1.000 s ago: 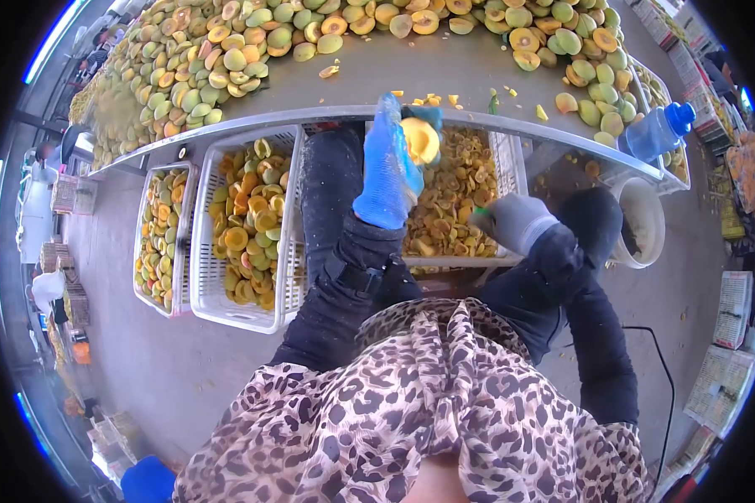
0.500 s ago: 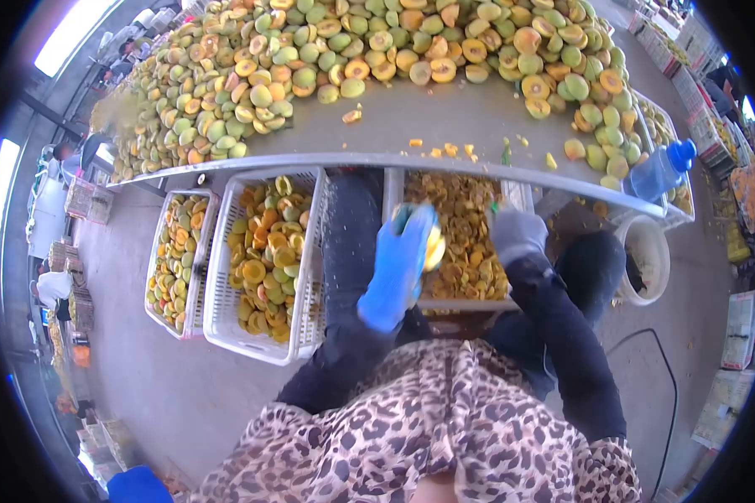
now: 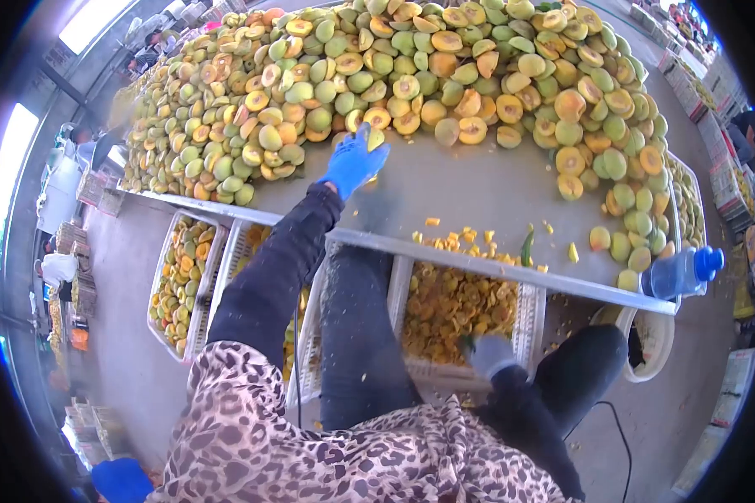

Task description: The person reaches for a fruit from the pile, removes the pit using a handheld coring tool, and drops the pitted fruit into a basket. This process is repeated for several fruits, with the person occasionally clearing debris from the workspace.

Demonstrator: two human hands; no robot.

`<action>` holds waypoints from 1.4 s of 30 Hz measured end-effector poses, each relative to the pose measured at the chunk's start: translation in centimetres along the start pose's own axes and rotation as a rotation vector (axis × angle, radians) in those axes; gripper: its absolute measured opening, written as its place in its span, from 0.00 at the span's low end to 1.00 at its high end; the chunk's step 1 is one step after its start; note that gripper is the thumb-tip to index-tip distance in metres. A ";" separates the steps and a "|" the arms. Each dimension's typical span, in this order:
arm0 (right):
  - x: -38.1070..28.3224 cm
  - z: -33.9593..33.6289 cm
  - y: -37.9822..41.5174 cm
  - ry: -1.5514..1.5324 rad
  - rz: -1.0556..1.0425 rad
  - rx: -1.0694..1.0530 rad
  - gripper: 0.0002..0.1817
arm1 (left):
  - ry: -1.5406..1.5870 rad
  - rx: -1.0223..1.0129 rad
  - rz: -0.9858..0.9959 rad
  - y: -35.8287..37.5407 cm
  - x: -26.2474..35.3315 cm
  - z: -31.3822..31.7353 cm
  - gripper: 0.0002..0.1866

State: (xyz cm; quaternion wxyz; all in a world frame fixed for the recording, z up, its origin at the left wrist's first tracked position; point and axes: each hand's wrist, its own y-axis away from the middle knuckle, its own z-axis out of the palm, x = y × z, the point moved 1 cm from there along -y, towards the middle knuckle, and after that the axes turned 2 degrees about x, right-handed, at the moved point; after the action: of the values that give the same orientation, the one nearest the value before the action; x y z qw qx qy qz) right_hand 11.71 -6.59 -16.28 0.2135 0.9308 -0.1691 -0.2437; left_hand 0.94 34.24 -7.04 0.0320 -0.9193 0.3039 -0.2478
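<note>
My left hand (image 3: 356,162), in a blue glove, reaches onto the metal table (image 3: 445,189) at the near edge of a big heap of halved fruit (image 3: 344,84). Its fingers are closed around a yellow-green fruit half (image 3: 376,138). My right hand (image 3: 491,355), in a grey glove, is low over the front of a white crate (image 3: 528,323) of yellow-brown fruit scraps. Its fingers are wrapped round something dark and blurred that I cannot make out. Small yellow pieces (image 3: 470,243) and a green leaf (image 3: 527,246) lie near the table edge.
Crates of fruit halves (image 3: 182,277) stand below the table at the left. A blue bottle (image 3: 679,272) lies at the table's right corner, above a white bucket (image 3: 653,344). A person (image 3: 57,267) is at the far left. A dark cable (image 3: 622,436) runs along the floor.
My left hand has moved from over the scrap crate up and left to the heap. My right hand is lower in view. The view has shifted, showing more of the table.
</note>
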 end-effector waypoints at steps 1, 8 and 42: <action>0.0 0.0 -0.1 -0.019 -0.036 -0.015 0.23 | 0.006 0.005 0.006 -1.8 0.2 0.8 0.37; 0.1 -2.1 -0.6 -0.074 0.042 0.022 0.23 | -0.460 -0.085 -0.079 -3.9 1.9 4.0 0.32; -11.1 -11.4 8.8 -0.809 -0.224 0.461 0.19 | 1.582 -0.014 0.013 23.2 18.8 -5.2 0.27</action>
State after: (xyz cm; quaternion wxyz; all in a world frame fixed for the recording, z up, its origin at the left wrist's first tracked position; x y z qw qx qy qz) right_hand 6.71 -5.83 1.22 -0.1093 0.7967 -0.1871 -0.5643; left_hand -1.06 5.07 0.87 -0.1980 -0.4687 0.2434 -0.8258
